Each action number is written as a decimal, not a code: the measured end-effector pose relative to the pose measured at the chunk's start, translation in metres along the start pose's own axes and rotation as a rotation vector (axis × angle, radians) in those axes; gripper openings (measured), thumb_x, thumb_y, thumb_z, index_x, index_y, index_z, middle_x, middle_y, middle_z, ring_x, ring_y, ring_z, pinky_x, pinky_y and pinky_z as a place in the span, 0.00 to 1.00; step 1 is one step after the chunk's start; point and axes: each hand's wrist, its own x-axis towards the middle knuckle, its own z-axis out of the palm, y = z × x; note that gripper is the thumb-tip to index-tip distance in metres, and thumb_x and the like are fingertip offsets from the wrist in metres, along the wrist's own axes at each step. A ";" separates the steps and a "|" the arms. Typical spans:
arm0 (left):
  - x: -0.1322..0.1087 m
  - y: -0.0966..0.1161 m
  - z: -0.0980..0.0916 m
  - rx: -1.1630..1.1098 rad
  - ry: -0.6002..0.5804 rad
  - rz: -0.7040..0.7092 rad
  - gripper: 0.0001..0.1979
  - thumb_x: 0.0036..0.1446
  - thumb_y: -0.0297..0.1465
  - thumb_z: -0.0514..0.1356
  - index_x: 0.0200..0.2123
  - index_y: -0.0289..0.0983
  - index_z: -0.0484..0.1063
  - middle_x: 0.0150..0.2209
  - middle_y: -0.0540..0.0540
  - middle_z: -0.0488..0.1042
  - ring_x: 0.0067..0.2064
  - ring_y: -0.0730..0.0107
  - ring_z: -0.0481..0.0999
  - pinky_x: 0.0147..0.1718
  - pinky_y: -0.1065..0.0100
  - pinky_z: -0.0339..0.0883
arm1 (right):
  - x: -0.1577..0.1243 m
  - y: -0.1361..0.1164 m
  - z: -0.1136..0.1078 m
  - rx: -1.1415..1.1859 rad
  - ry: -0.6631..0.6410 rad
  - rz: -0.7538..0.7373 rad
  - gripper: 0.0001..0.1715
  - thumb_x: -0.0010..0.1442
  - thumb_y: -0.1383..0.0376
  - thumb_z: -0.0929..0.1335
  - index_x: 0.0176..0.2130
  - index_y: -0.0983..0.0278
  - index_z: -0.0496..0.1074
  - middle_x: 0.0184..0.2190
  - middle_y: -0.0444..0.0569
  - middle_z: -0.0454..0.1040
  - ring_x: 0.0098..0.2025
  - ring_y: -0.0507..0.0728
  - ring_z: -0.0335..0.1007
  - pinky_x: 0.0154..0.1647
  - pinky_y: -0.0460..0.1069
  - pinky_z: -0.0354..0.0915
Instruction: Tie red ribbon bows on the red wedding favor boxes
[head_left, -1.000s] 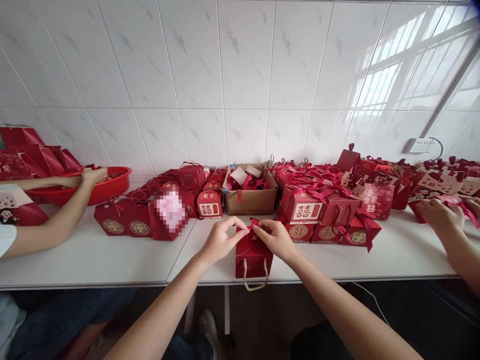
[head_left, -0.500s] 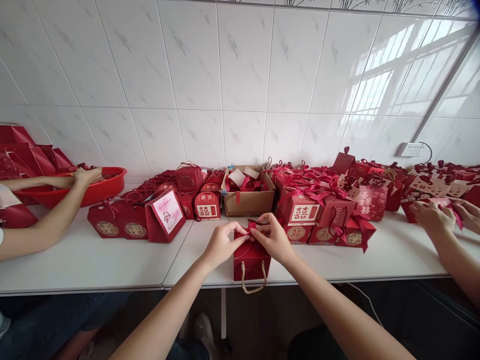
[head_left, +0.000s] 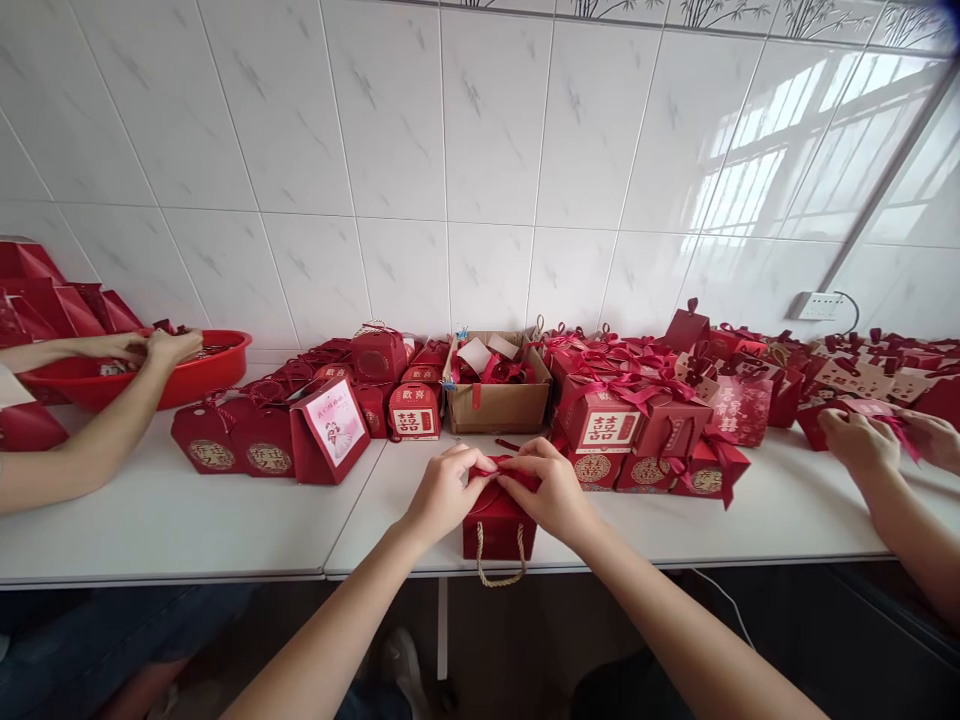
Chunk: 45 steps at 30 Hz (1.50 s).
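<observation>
A small red gift box with a gold rope handle stands near the table's front edge. Over its top, my left hand pinches a red ribbon between thumb and forefinger. My right hand meets it from the other side, its thumb and fingers also closed on the ribbon. The fingertips nearly touch, and they hide most of the ribbon's bow or knot. Behind them sits a cardboard box with ribbons and white cards in it.
Red gift boxes stand on the left, and more, stacked with ribbons, on the right. A co-worker's hands reach into a red basin. Another person's hands hold a ribbon at right. The white table's edge runs in front.
Both my hands have drawn the ribbon flatter over the box top; the upright loop no longer shows. The right fingers have lowered. At left, the co-worker's hand has risen in the basin.
</observation>
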 end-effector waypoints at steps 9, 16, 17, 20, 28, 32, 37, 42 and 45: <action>0.004 0.003 -0.002 0.155 -0.029 0.068 0.11 0.53 0.19 0.55 0.27 0.39 0.73 0.27 0.48 0.74 0.31 0.66 0.73 0.32 0.67 0.66 | 0.009 0.005 0.001 0.037 -0.095 0.297 0.06 0.54 0.65 0.70 0.29 0.62 0.80 0.48 0.54 0.70 0.52 0.64 0.65 0.56 0.60 0.59; 0.008 0.003 -0.001 0.158 -0.070 0.137 0.13 0.54 0.18 0.53 0.27 0.39 0.72 0.29 0.47 0.75 0.34 0.66 0.73 0.34 0.67 0.66 | 0.013 0.006 -0.011 0.427 -0.365 0.316 0.19 0.53 0.52 0.70 0.22 0.63 0.74 0.45 0.55 0.74 0.66 0.65 0.50 0.62 0.58 0.50; 0.009 0.002 0.000 0.147 -0.074 0.139 0.12 0.54 0.18 0.53 0.27 0.39 0.72 0.29 0.48 0.75 0.34 0.67 0.73 0.34 0.68 0.67 | 0.013 0.006 -0.011 0.463 -0.386 0.306 0.22 0.52 0.49 0.70 0.20 0.63 0.73 0.44 0.56 0.75 0.67 0.65 0.47 0.63 0.58 0.49; 0.009 0.000 0.002 0.111 -0.041 0.111 0.07 0.57 0.23 0.55 0.34 0.39 0.70 0.33 0.48 0.75 0.34 0.69 0.74 0.36 0.69 0.68 | 0.011 0.005 -0.010 0.578 -0.340 0.333 0.25 0.48 0.44 0.71 0.22 0.64 0.73 0.49 0.57 0.72 0.67 0.65 0.45 0.63 0.59 0.47; -0.002 0.014 -0.003 -0.011 -0.060 -0.060 0.05 0.56 0.32 0.59 0.35 0.39 0.74 0.35 0.46 0.77 0.36 0.67 0.74 0.34 0.68 0.67 | 0.007 0.002 -0.005 0.588 -0.261 0.357 0.25 0.48 0.44 0.71 0.22 0.63 0.74 0.43 0.57 0.75 0.68 0.65 0.43 0.64 0.60 0.44; 0.001 0.011 0.000 -0.090 -0.084 -0.166 0.05 0.54 0.32 0.61 0.32 0.38 0.76 0.33 0.46 0.79 0.36 0.64 0.76 0.36 0.65 0.68 | 0.005 0.001 -0.010 0.545 -0.277 0.364 0.23 0.52 0.46 0.69 0.26 0.63 0.77 0.42 0.55 0.77 0.63 0.65 0.55 0.59 0.58 0.55; 0.006 0.005 -0.005 -0.160 -0.146 -0.189 0.05 0.54 0.30 0.59 0.31 0.37 0.75 0.32 0.47 0.79 0.35 0.66 0.78 0.37 0.67 0.71 | 0.003 0.009 -0.019 0.313 -0.217 0.296 0.15 0.57 0.56 0.67 0.33 0.63 0.76 0.37 0.51 0.79 0.42 0.60 0.74 0.43 0.52 0.67; 0.007 0.009 -0.012 -0.178 -0.228 -0.200 0.05 0.55 0.30 0.57 0.31 0.37 0.73 0.32 0.48 0.78 0.35 0.67 0.77 0.36 0.69 0.70 | -0.004 0.016 -0.033 -0.110 -0.121 0.022 0.09 0.57 0.69 0.65 0.36 0.60 0.74 0.36 0.48 0.79 0.40 0.59 0.74 0.43 0.53 0.65; 0.009 0.011 -0.015 -0.182 -0.262 -0.204 0.05 0.55 0.30 0.57 0.32 0.38 0.73 0.33 0.48 0.78 0.35 0.67 0.76 0.35 0.68 0.70 | -0.008 0.011 -0.048 -0.295 -0.112 -0.126 0.06 0.59 0.66 0.65 0.36 0.60 0.73 0.33 0.49 0.78 0.38 0.60 0.72 0.50 0.57 0.59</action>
